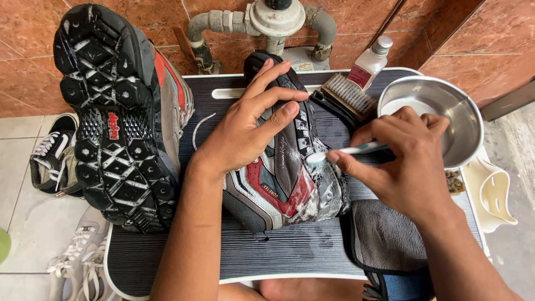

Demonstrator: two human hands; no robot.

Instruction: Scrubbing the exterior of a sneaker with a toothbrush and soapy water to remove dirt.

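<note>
Nearest you, a dark grey cloth (384, 234) of soft nap lies on the ribbed black tray (278, 251), just under your right wrist. Your right hand (407, 161) pinches a slim toothbrush (348, 151) between thumb and fingers, its white head against the foamy side of the grey, black and red shoe (278, 178). That shoe lies mid-tray, and your left hand (251, 131) presses down on it, fingers spread flat along its upper. To your left the matching shoe (117, 117) stands tipped up, showing its chunky black lugged sole. Behind the toothbrush sit a stiff-bristled scrub brush (348, 96), a small bottle (369, 62) and a shiny round steel bowl (462, 111). Laced sneakers (56, 161) lie on the pale floor tiles beside the tray.
</note>
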